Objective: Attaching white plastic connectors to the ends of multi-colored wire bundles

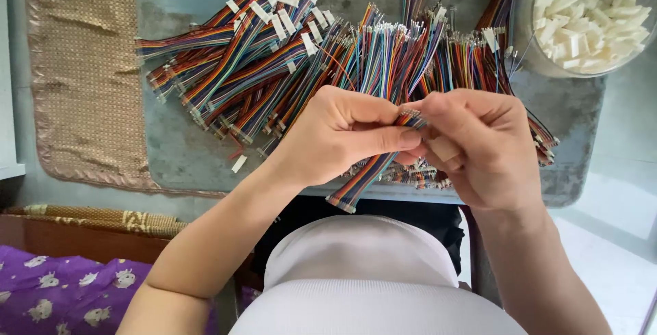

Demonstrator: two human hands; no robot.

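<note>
Now both your hands pinch one rainbow ribbon cable (369, 171).
Your left hand (342, 136) and right hand (472, 147) close on its upper end (near edge of the table (185, 157)).

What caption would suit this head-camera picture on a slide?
Both hands, left hand and right hand, pinch one rainbow ribbon cable above a heap of cables.
</note>
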